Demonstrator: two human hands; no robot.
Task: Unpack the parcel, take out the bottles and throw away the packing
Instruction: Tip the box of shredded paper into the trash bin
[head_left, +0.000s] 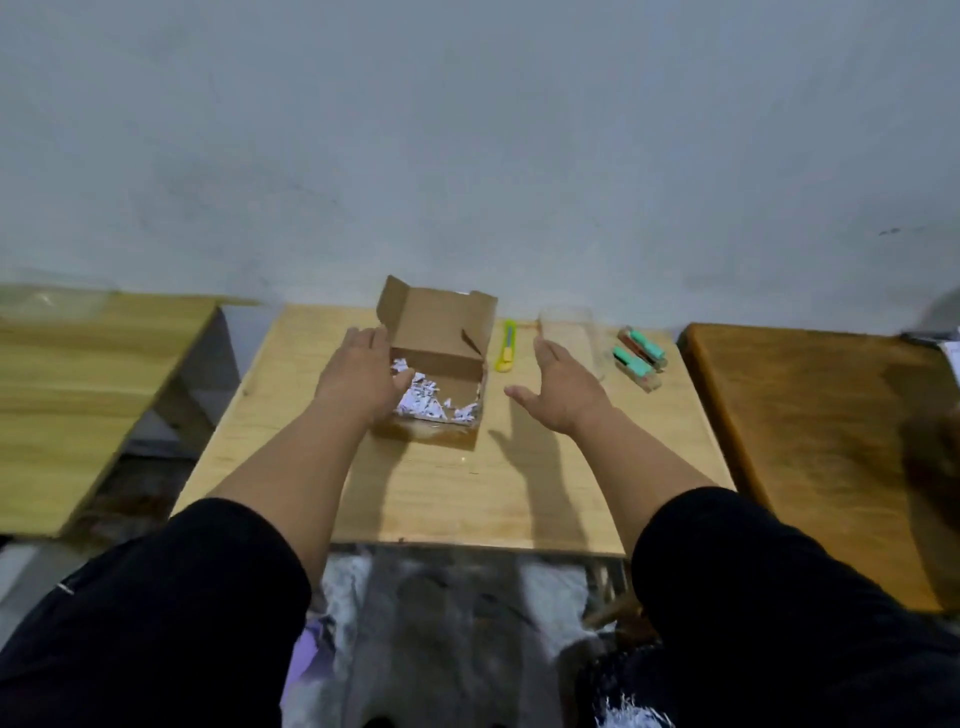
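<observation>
Head view looked down on a small table (457, 499) with the open box (441, 364) near its far edge, lid flap standing up against the wall side. White paper shreds (431, 400) filled the bottom of the box; no bottle showed among them. Two green-capped bottles (638, 358) lay side by side at the table's right end, well apart from the box, probably set there to keep them out of the packing. A yellow knife (505, 347) lay just beside the box, likely used to open it. A clear jar (571, 338) stood between knife and bottles.

The left hand (363, 374) reached along the box's left wall, fingers straight, thumb over the shreds, gripping nothing that I could see. The right hand (561, 384) hovered right of the box, fingers spread and empty. Both arms were stretched forward, seemingly bracketing the box to lift it away.
</observation>
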